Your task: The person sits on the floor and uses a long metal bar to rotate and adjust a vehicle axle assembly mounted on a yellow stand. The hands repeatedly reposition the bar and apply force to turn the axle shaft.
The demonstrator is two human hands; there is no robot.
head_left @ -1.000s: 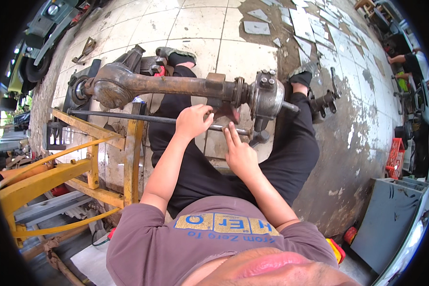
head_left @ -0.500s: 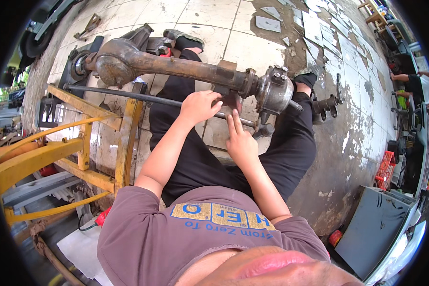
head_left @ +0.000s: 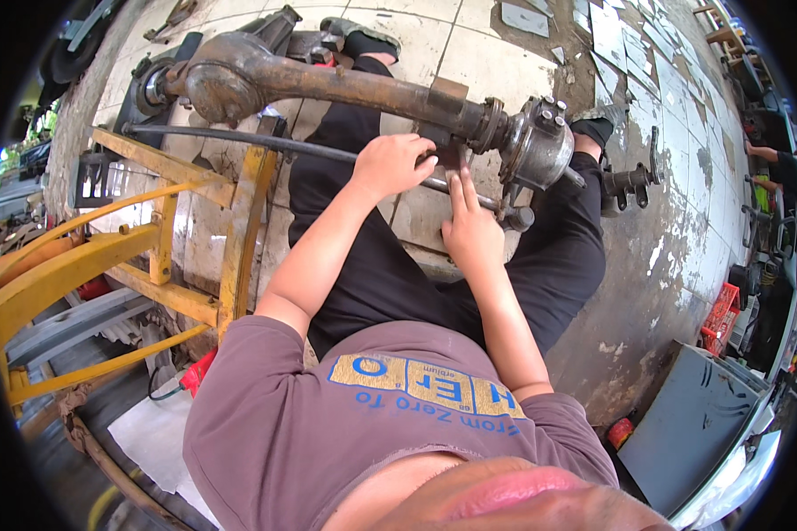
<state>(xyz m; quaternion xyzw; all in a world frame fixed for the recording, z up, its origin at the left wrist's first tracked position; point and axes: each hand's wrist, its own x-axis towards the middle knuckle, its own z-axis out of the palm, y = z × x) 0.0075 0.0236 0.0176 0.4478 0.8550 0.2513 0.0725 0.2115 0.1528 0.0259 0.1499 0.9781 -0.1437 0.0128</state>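
Note:
A rusty axle housing [head_left: 354,87] with a round bulge lies across the floor ahead of me, ending at the right in a bare metal knuckle [head_left: 540,146]. Under its tube hangs a brownish bracket plate [head_left: 452,156]. My left hand [head_left: 392,166] is at the plate's left side, above a long dark rod [head_left: 239,137], its fingers curled toward the thumb; what they pinch, if anything, is hidden. From below, my right hand [head_left: 472,228] reaches up with two fingers stretched against the plate's lower edge, the others folded. The rod passes behind both hands.
A yellow metal frame [head_left: 239,239] stands close on my left. Beyond my right leg lies a loose metal part with lugs [head_left: 629,188]. Broken tiles [head_left: 607,40] cover the far floor. At the right are a red crate [head_left: 722,314] and a grey cabinet [head_left: 691,425].
The whole view has shifted, so the axle and both hands sit farther right and higher. Both hands stay by the bracket plate, with only slight finger movement.

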